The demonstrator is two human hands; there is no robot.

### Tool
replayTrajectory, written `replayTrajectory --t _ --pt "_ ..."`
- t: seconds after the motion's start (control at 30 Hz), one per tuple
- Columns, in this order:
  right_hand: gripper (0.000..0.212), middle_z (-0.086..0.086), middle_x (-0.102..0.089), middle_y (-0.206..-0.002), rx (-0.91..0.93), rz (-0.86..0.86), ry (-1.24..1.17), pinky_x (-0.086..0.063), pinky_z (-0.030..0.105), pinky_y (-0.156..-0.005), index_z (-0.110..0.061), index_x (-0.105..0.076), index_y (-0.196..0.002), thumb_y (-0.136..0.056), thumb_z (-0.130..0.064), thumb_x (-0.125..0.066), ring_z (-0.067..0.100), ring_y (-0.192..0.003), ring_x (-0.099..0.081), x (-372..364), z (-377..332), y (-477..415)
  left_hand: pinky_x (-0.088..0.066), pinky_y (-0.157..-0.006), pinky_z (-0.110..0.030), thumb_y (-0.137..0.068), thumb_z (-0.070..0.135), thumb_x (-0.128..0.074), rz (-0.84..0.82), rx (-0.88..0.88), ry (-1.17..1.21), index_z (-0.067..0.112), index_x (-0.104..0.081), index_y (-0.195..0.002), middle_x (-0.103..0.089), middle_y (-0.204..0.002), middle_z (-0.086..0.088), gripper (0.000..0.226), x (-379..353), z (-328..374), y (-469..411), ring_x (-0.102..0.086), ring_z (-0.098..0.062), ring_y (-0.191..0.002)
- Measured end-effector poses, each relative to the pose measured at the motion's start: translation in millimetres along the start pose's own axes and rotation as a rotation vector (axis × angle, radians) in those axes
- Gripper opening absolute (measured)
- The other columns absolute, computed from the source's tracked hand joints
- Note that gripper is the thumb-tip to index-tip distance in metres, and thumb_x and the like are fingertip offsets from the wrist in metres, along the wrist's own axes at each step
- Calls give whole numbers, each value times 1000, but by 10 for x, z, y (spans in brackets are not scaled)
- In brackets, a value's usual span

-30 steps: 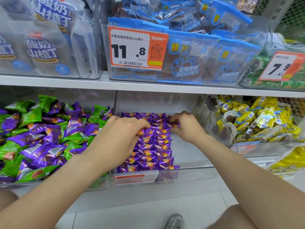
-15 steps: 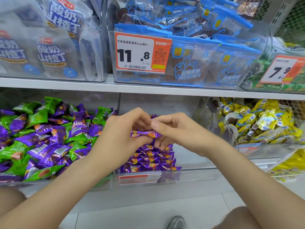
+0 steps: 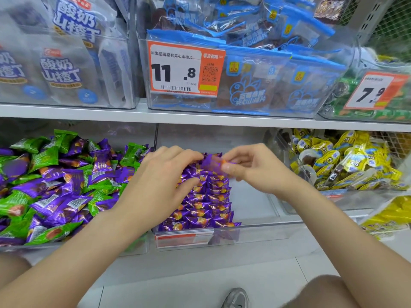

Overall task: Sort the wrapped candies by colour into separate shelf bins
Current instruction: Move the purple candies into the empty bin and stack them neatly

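Note:
My right hand (image 3: 255,172) pinches a purple wrapped candy (image 3: 211,162) between thumb and fingers, just above the back of the clear middle bin (image 3: 255,230). My left hand (image 3: 160,181) hovers over the neat rows of purple candies (image 3: 206,207) in that bin. Its fingertips touch the left end of the held candy and its thumb is spread below. The clear left bin (image 3: 142,247) holds a mixed heap of green and purple candies (image 3: 66,185).
A right-hand bin holds yellow wrapped sweets (image 3: 347,165). The upper shelf (image 3: 200,117) carries bins of bagged snacks with orange price tags (image 3: 184,70). Pale floor and a grey shoe (image 3: 236,298) lie below.
Both hands lifted from the purple rows, met around one purple candy, and now carry it slightly back and right. The left hand's grip has loosened.

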State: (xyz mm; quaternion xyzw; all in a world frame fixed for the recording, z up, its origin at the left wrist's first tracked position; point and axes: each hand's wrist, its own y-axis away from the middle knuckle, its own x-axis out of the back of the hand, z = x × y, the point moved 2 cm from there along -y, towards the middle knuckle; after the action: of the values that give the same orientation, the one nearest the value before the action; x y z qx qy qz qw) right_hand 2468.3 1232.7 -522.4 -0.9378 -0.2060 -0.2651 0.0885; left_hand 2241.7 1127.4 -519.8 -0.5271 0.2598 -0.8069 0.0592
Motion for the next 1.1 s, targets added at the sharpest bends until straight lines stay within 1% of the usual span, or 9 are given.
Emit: replayTrajectory --t 0.07,0.1,0.2,0.3,0.5,0.6,0.7,0.9,1.1 --pt "6 -1 -75 -76 -8 242 319 -55 31 -75 -23 -79 -88 -86 -25 -84 13 -72 -70 174 229 -121 -43 -93 -43 -94 34 -69 -24 24 -90 34 -68 -118 -66 -107 12 25 -53 -36 2 -56 -21 -104" --pt "6 -1 -75 -74 -13 290 472 -54 30 -77 -23 -80 -87 -86 -28 -83 14 -73 -70 242 324 -157 -42 -93 -43 -93 32 -68 -38 39 -117 34 -70 -113 -67 -102 13 20 -77 -57 12 -56 -22 -103" --pt "11 7 -71 -77 -72 209 721 -52 34 -77 -21 -80 -90 -90 -31 -80 29 -81 -69 294 585 -251 -35 -94 -39 -92 31 -67 -76 33 -189 35 -72 -99 -68 -86 14 10 -139 -99 41 -58 -19 -94" --pt "7 15 -69 -93 -140 118 826 -52 38 -76 -23 -77 -96 -91 -27 -79 38 -91 -67 237 743 -350 -32 -96 -38 -92 32 -67 -93 21 -217 36 -71 -93 -68 -80 15 6 -165 -101 45 -60 -15 -83" --pt "22 16 -67 -115 -131 16 889 -54 43 -87 -23 -75 -116 -94 -23 -76 40 -106 -65 55 880 -490 -30 -100 -36 -94 32 -63 -101 24 -237 38 -67 -90 -67 -79 17 8 -200 -122 49 -61 -9 -79" --pt "25 14 -68 -119 -115 15 862 -56 43 -90 -22 -74 -120 -95 -23 -74 37 -108 -65 40 884 -506 -31 -100 -36 -94 31 -63 -106 25 -241 38 -66 -89 -66 -77 18 9 -202 -135 50 -60 -9 -76" --pt "25 12 -70 -120 -139 19 831 -58 43 -90 -21 -75 -119 -94 -23 -76 34 -105 -68 56 888 -482 -31 -101 -38 -95 33 -61 -114 18 -259 38 -65 -91 -67 -78 17 8 -215 -142 56 -61 -9 -78" --pt "17 9 -67 -115 -148 40 790 -56 39 -84 -23 -74 -109 -92 -20 -78 30 -100 -66 154 829 -440 -32 -102 -39 -95 31 -62 -110 14 -258 38 -65 -89 -66 -76 18 10 -211 -136 55 -61 -8 -77" --pt "17 5 -72 -112 -82 -36 796 -57 39 -86 -23 -76 -110 -93 -20 -77 27 -100 -67 22 780 -416 -29 -104 -38 -95 32 -61 -114 14 -288 37 -66 -89 -68 -78 17 9 -224 -139 55 -64 -9 -79"
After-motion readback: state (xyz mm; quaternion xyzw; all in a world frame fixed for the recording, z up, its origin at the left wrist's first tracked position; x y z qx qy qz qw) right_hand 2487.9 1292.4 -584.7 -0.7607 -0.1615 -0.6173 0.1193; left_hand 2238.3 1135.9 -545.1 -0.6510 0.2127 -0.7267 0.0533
